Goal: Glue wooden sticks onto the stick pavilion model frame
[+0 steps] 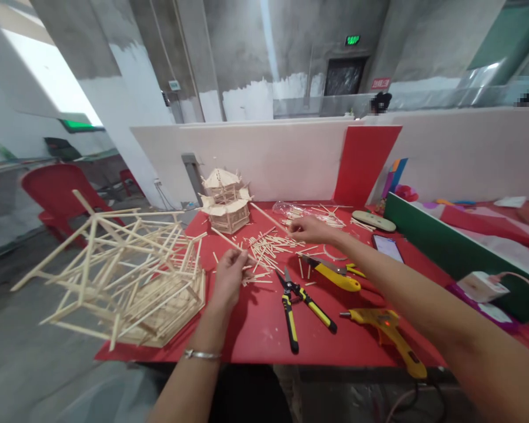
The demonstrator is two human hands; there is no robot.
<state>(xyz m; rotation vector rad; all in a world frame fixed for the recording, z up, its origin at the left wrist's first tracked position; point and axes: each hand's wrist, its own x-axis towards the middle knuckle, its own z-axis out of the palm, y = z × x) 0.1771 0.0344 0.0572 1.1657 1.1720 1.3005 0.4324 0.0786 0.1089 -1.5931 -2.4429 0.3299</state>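
My left hand (231, 271) is closed on a thin wooden stick (224, 237), which points up and to the left. Farther forward, my right hand (309, 229) pinches another wooden stick (268, 217) that slants toward the small pavilion model. Between and below the hands lies a heap of short cut sticks (267, 249). To the left of my left hand stands a large open stick frame (127, 276) on a layered wooden base. The small wooden pavilion model (227, 202) sits at the back of the table.
On the red table (255, 335) lie black-and-yellow pruning shears (296, 289), a yellow-handled cutter (335, 276), a yellow glue gun (385, 323), a phone (387, 248) and a glasses case (373, 221). A green board (458, 252) borders the right side. A white partition (264, 158) rises behind.
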